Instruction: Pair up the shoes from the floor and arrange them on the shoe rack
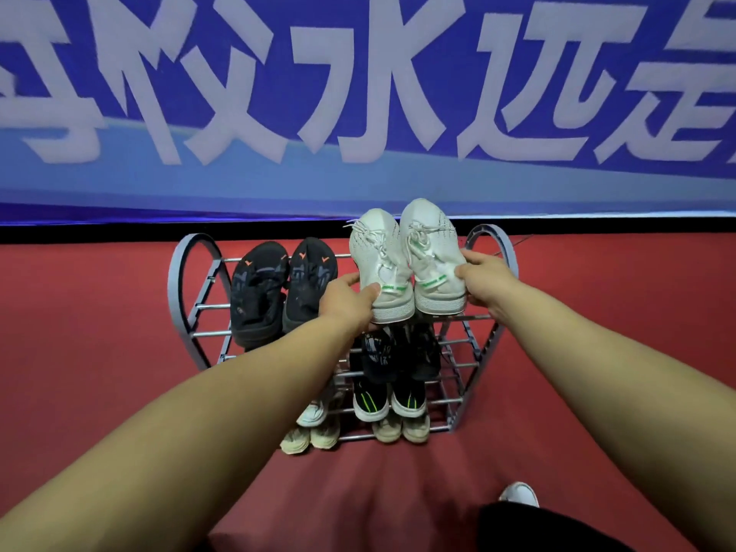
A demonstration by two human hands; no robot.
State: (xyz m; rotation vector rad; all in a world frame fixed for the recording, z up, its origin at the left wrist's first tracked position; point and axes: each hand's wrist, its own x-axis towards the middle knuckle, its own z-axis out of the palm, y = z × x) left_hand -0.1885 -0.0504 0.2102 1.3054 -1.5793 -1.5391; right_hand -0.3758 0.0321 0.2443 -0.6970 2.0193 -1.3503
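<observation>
Two white shoes [406, 260] sit side by side at the right of the rack's [187, 272] top shelf. The left hand [346, 300] clasps the left one's heel, the right hand [484, 278] the other's. Black shoes [278, 288] lie just beside them.

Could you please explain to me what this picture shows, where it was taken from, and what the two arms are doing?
This is one picture from a camera worn on a person's head, looking forward and down, so the bare arms are that person's own. The left hand and right hand each grip one white shoe of a pair at the heel, at the right of the top shelf of a metal shoe rack. A black pair already sits on the left of that shelf. Lower shelves hold more pairs. The rack stands on a red floor before a blue banner.
</observation>
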